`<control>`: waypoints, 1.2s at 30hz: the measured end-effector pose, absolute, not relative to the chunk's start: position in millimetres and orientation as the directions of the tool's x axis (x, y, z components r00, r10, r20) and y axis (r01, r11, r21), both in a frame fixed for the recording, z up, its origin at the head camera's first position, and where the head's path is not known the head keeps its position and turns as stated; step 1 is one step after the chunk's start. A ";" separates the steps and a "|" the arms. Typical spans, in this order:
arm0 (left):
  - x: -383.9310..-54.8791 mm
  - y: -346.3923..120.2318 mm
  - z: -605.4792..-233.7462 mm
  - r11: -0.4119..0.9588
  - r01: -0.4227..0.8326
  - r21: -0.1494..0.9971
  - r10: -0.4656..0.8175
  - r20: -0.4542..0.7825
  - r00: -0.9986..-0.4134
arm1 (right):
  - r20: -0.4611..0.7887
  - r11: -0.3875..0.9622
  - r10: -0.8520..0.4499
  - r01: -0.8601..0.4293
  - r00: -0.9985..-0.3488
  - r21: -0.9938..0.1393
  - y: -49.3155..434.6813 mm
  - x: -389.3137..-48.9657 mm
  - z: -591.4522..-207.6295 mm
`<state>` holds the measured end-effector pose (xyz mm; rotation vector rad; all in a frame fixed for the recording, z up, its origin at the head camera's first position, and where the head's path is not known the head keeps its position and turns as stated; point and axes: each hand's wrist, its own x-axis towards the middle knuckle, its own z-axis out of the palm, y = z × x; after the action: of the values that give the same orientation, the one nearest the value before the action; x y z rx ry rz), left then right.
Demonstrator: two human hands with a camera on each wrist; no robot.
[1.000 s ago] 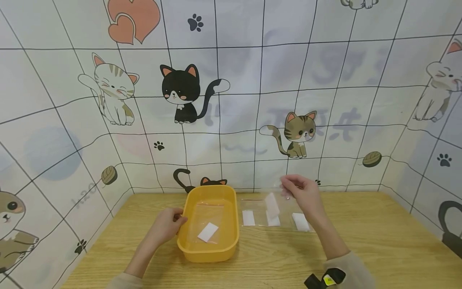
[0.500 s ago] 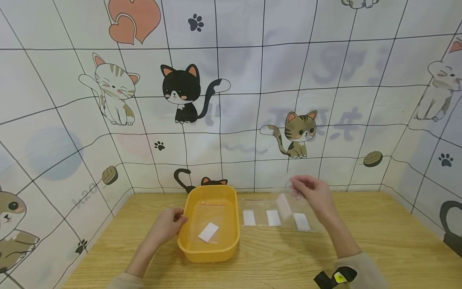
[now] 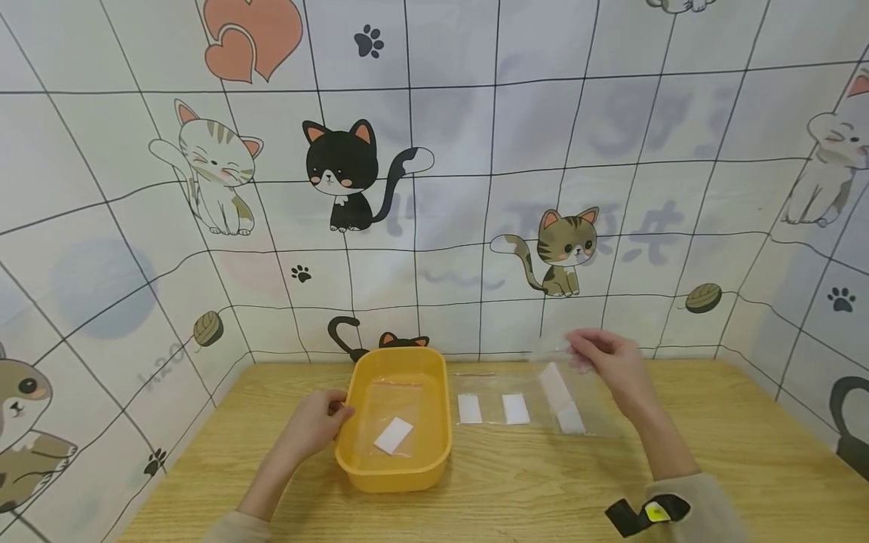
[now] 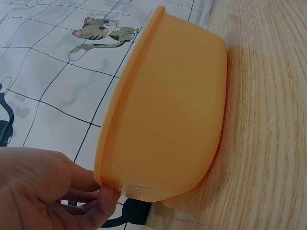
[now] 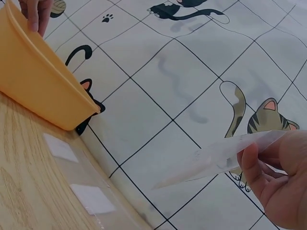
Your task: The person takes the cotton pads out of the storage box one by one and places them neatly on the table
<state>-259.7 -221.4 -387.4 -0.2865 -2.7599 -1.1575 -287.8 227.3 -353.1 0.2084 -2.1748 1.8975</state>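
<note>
My left hand [image 3: 315, 424] pinches the left rim of a yellow plastic basin [image 3: 394, 480]; the left wrist view shows thumb and fingers [image 4: 106, 203] at that rim. Inside the basin lies a clear zip bag [image 3: 388, 400] with a white rectangle on it. Raised over the right part of the table, my right hand [image 3: 614, 369] pinches a similar clear bag [image 5: 206, 165] by its upper edge. This bag hangs tilted, and its white patch overlaps a bag lying on the table. Two more bags with white rectangles [image 3: 470, 409] [image 3: 516, 409] lie right of the basin.
The wooden table [image 3: 516, 483] runs back to a white cloth wall [image 3: 448, 188] printed with a black grid and cartoon cats. Black straps with a yellow tag [image 3: 656, 512] sit at the right sleeve.
My right hand has moved to the right with the held bag, from over the middle bag to over the rightmost one. My left hand and the basin have stayed in place.
</note>
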 end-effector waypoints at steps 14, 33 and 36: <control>-260.1 -219.3 -387.1 0.693 0.224 0.685 0.118 0.199 -0.973 | 0.216 0.042 0.043 -0.214 -0.975 -0.976 264.2 -291.0 -362.6; -259.0 -219.6 -387.5 0.696 0.215 0.685 0.111 0.193 -0.975 | 0.161 -0.075 0.028 -0.163 -0.987 -0.984 300.9 -290.3 -374.4; -258.4 -219.9 -387.4 0.696 0.213 0.685 0.111 0.191 -0.975 | 0.154 -0.082 0.028 -0.156 -0.988 -0.984 305.6 -291.5 -377.5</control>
<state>-258.4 -219.9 -387.4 -0.2662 -2.7679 -1.1438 -291.5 305.6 -377.5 0.1432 -2.0389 2.2182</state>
